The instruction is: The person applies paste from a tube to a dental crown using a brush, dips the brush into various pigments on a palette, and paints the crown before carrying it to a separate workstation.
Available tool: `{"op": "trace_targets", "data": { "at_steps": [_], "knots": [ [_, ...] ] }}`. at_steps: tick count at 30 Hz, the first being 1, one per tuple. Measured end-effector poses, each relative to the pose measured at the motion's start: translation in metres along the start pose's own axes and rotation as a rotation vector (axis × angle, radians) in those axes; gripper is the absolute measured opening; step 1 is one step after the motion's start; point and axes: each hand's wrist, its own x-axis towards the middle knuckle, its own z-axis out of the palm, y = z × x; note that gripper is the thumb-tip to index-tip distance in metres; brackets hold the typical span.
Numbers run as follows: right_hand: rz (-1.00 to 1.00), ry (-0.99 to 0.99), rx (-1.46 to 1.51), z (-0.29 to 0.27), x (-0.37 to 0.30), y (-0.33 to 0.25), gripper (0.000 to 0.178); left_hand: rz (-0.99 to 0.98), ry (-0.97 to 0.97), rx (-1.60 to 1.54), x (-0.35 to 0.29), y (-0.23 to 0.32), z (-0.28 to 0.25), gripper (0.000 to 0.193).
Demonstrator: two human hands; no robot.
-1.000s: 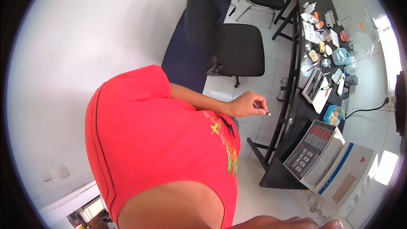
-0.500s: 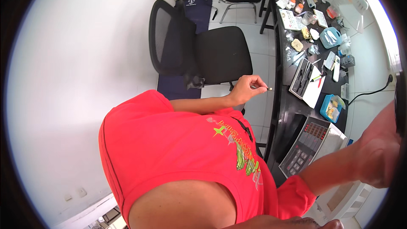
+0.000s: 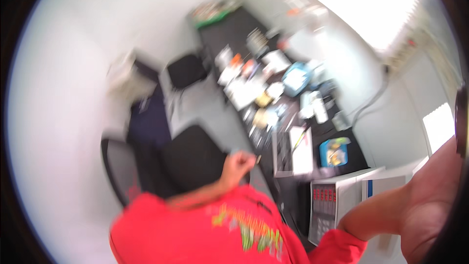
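My left hand (image 3: 238, 165) is held out in front of my red shirt, near the edge of the black table. Its thumb and fingers pinch a small pale piece (image 3: 258, 159), too blurred to name. Close by on the table lies an opened flat case (image 3: 282, 154) with a white lid (image 3: 302, 151) and a thin green-tipped tool (image 3: 299, 139) on it. My right hand (image 3: 427, 217) is raised large at the right rim, close to a dark edge; its fingers run out of the picture, so their state is hidden.
A white machine (image 3: 323, 210) with a dark keypad and red displays stands at the table's near end. A blue tub (image 3: 333, 152) of small things and a blue basket (image 3: 296, 79) sit beyond it. Bottles and papers crowd the black table (image 3: 229, 34). A black chair (image 3: 193, 159) stands left.
The whole view has swung and blurred, showing more of the table's far end and the window. My left hand still pinches the small piece; my right hand stays raised at the right rim.
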Motion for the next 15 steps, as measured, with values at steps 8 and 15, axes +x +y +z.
{"op": "trace_targets", "data": {
  "at_steps": [8,15],
  "knots": [
    [0.16,0.057,-0.421,-0.012,0.018,-0.03,0.048,-0.184,-0.055,0.137,0.006,-0.085,-0.04,0.015],
    [0.1,-0.067,-0.413,0.037,-0.003,-0.02,0.049,-0.166,-0.371,0.102,0.058,-0.016,-0.034,0.007]
  ]
}}
